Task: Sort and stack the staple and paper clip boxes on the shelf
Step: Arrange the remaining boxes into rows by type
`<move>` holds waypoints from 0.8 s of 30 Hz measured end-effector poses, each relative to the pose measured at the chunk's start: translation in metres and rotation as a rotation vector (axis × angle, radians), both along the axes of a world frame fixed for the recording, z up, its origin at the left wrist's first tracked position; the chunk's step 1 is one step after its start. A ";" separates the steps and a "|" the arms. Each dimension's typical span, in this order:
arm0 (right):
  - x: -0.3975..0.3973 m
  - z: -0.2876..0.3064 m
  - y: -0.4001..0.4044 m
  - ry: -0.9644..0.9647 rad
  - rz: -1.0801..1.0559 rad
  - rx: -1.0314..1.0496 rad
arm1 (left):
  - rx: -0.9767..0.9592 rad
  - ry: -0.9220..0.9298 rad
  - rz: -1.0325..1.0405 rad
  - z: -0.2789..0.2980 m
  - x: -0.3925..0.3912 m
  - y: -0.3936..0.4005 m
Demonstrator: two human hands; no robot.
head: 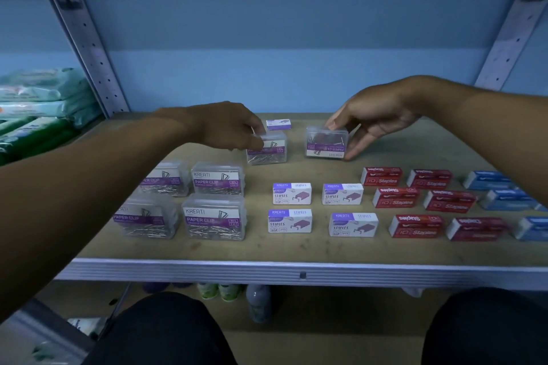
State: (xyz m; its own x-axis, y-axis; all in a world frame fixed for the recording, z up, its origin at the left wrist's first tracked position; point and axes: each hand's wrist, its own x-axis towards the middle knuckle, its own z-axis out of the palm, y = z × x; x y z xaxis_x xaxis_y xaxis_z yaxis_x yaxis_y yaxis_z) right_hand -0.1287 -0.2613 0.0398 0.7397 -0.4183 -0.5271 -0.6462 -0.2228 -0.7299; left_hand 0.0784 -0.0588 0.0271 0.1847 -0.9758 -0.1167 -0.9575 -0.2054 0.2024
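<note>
Reaching forward over the shelf [296, 249], left hand [228, 127] grips a clip box [268, 151] from above; right hand [376, 115] pinches another clip box [326, 144] by its sides.

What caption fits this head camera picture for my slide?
Both hands, left and right, each hold a clear paper clip box at the shelf's back.

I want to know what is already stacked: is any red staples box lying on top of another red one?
No, the six red staples boxes each lie flat on the shelf, side by side in rows with gaps between them.
</note>
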 end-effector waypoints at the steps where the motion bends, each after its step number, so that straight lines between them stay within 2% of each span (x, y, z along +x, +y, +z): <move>1: 0.000 0.000 0.001 -0.003 0.000 -0.010 | -0.001 0.005 0.002 0.000 -0.001 0.001; 12: 0.002 0.003 0.009 0.037 0.109 -0.202 | -0.085 0.002 -0.058 -0.004 0.001 -0.005; 20: -0.003 -0.005 0.004 -0.047 0.082 -0.150 | -0.123 0.006 -0.063 -0.008 0.000 -0.006; 24: -0.010 -0.007 0.004 -0.042 0.200 -0.195 | -0.124 0.017 -0.052 -0.010 -0.001 -0.006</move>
